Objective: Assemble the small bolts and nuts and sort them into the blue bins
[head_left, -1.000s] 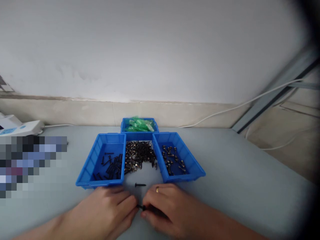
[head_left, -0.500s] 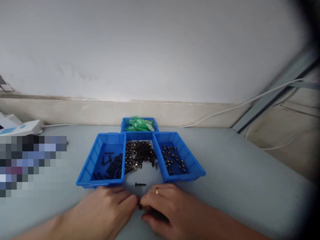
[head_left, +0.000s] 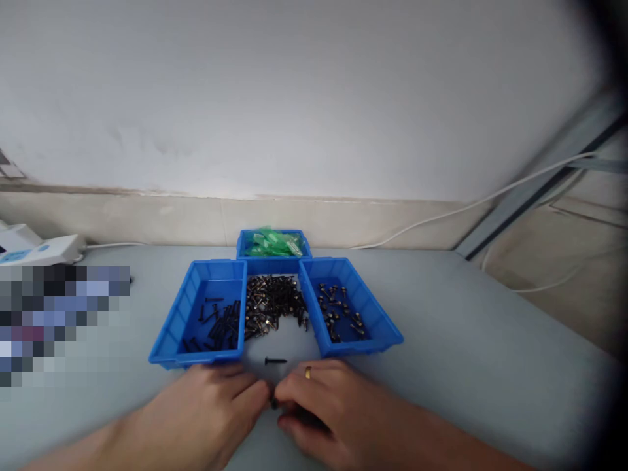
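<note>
Screw pile: dark metal, some heads glinting. Left of the pile, left tray: blue moulded plastic, smooth, slight sheen. Right tray: same. Behind the pile, green pieces: translucent glossy plastic. Table: pale grey, matt, smooth. Nearer than the pile, ring on right hand: polished gold-coloured metal. Black piece at its fingertips: finish indiscernible.

This looks like a small workshop or assembly bench. A grey table set against a bare white wall carries three blue plastic parts bins. The left bin and right bin hold black screws. The back bin, near the table's far edge, holds green plastic pieces. A heap of loose screws lies between the bins. A white cable runs along the wall's tiled base.
</note>
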`<action>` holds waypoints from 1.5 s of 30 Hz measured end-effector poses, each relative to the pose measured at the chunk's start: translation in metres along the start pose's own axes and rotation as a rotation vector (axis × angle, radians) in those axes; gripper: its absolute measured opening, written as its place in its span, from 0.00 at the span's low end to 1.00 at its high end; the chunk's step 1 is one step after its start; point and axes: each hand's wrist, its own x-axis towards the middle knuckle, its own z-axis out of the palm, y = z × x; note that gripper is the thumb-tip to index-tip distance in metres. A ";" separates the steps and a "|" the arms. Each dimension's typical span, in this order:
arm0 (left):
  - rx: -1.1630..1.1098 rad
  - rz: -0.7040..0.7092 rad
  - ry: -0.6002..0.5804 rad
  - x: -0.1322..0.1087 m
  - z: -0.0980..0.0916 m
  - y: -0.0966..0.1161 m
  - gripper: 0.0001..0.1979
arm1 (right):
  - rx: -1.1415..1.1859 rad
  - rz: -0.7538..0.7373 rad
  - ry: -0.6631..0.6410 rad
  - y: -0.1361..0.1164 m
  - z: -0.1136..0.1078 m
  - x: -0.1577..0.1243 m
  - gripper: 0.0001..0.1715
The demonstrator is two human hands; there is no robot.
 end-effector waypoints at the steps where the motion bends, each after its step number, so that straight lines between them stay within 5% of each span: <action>1: -0.005 0.001 0.001 0.000 0.000 0.000 0.10 | -0.002 -0.004 0.002 0.000 0.000 0.000 0.08; 23: 0.027 0.037 -0.031 0.000 0.001 0.000 0.08 | -0.210 -0.086 0.071 0.000 0.005 0.001 0.13; 32: 0.028 0.066 0.106 0.001 0.002 0.001 0.23 | -0.171 -0.048 0.129 0.002 0.008 0.000 0.04; 45: -0.056 0.021 0.222 0.003 -0.005 0.002 0.19 | -0.198 -0.010 0.068 0.005 0.007 0.001 0.02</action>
